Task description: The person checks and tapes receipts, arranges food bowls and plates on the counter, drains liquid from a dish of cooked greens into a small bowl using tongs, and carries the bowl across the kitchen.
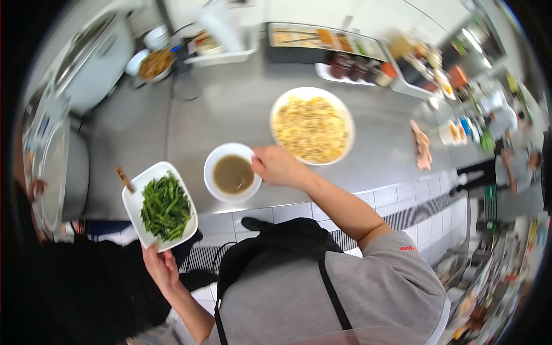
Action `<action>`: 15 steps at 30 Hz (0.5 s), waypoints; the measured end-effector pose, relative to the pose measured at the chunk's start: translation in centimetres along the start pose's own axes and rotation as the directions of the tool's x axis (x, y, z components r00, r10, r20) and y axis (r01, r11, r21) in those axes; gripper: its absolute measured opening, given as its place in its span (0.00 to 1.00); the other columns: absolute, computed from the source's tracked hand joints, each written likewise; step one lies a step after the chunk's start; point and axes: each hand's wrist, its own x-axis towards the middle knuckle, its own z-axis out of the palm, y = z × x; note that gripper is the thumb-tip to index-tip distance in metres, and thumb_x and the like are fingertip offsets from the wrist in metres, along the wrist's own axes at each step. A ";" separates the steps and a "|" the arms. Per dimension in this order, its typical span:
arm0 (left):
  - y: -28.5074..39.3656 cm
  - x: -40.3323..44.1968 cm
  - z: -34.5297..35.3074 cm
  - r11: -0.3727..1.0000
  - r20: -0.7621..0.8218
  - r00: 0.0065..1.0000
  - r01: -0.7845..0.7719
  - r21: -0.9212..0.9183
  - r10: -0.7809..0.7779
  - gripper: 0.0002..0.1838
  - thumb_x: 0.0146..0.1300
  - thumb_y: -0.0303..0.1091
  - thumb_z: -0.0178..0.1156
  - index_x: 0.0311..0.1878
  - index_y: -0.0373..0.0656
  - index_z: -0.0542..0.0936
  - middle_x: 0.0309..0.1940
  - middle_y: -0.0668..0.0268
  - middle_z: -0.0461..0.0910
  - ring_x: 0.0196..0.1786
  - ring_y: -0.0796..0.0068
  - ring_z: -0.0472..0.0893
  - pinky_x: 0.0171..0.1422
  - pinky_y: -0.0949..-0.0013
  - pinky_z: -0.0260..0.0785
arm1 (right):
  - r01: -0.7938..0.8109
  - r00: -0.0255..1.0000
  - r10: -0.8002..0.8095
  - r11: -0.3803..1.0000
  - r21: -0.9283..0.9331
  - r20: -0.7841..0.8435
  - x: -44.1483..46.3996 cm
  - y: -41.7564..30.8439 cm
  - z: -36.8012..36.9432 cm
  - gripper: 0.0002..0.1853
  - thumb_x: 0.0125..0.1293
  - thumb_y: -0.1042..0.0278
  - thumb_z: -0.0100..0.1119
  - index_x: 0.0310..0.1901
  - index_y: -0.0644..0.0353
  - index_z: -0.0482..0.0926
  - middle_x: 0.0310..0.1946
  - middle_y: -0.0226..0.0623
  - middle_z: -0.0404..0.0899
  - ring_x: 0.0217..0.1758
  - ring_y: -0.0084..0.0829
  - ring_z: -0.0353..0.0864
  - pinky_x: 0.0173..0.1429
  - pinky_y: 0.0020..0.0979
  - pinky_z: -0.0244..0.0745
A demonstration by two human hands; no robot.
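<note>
My left hand (160, 267) grips the near edge of a white square dish (133, 208), which is heaped with cooked leafy greens (167, 206). A brown stick-like thing with dark marks (124, 178) juts out at the dish's far left corner. With my right hand (282, 167) I pinch the right rim of a white bowl (210, 183) that holds brownish soup (233, 174). The bowl is at the counter's front edge; whether it rests there or is lifted, I cannot tell. Just beyond my right hand lies a white plate (349, 118) of yellow fried rice-like food (313, 129).
Steel counter (230, 103) runs across the view. At the back stand a topping tray (328, 43) and dark jars (348, 68). Large pots (72, 172) are at left, a pink cloth (421, 146) at right. A person in black (98, 282) is close on my left; another person (512, 167) is far right.
</note>
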 end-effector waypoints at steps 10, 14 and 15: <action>-5.2 -12.6 17.0 0.971 0.395 0.887 0.227 0.078 -0.240 0.10 0.58 0.31 0.47 0.42 0.40 0.68 0.12 0.68 0.68 0.08 0.86 0.61 0.07 0.85 0.49 | -0.436 0.875 0.475 0.857 0.274 -0.095 -28.6 4.9 -15.3 0.13 0.56 0.68 0.44 0.22 0.70 0.71 0.13 0.48 0.72 0.13 0.39 0.74 0.23 0.36 0.71; -12.9 -16.6 24.1 0.945 0.617 0.719 0.287 0.156 -0.320 0.07 0.57 0.33 0.50 0.36 0.42 0.68 0.13 0.69 0.67 0.09 0.87 0.59 0.08 0.85 0.48 | -0.508 0.775 0.571 0.818 0.269 -0.272 -41.0 10.3 -15.9 0.13 0.56 0.68 0.44 0.22 0.70 0.71 0.13 0.47 0.73 0.14 0.39 0.75 0.24 0.36 0.72; -14.3 -18.0 26.2 0.931 0.641 0.679 0.319 0.181 -0.357 0.06 0.57 0.33 0.50 0.35 0.42 0.68 0.12 0.69 0.67 0.09 0.87 0.59 0.08 0.84 0.48 | -0.558 0.715 0.621 0.783 0.273 -0.320 -44.0 11.3 -16.1 0.13 0.56 0.68 0.43 0.22 0.70 0.71 0.13 0.46 0.73 0.14 0.38 0.75 0.24 0.35 0.72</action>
